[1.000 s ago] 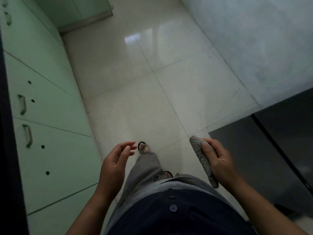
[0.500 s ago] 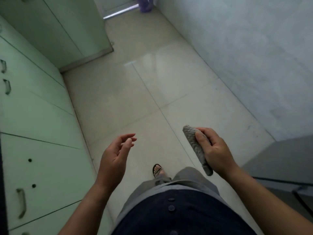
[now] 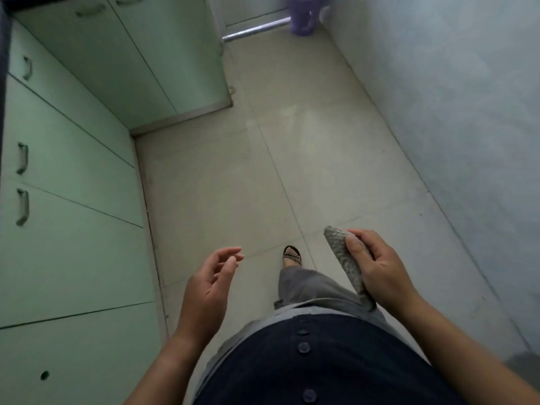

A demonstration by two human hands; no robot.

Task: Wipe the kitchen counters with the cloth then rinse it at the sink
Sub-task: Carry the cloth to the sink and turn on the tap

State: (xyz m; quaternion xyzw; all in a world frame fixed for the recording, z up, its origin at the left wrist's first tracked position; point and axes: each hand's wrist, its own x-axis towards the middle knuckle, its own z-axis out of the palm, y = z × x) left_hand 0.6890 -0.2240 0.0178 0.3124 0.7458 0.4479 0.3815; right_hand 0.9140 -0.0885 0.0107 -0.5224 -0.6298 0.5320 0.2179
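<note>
A grey textured cloth [image 3: 340,252], folded into a long pad, is gripped in my right hand [image 3: 380,266] at waist height above the floor. My thumb lies across its upper end and the lower end sticks out below my palm. My left hand [image 3: 209,283] hangs in the air to the left with fingers loosely curled and apart, holding nothing. No counter top or sink is in view; only a dark strip of counter edge [image 3: 3,54] shows at the far left.
Pale green cabinet doors and drawers [image 3: 73,200] with metal handles line the left and turn a corner at the back. A grey wall [image 3: 453,97] runs along the right. Beige tiled floor [image 3: 233,185] lies between. A purple bin [image 3: 304,16] stands by a doorway threshold.
The view has moved forward along the floor: the dark appliance at the right has dropped out of sight and the purple bin and back cabinets have come closer. Both hands keep their pose.
</note>
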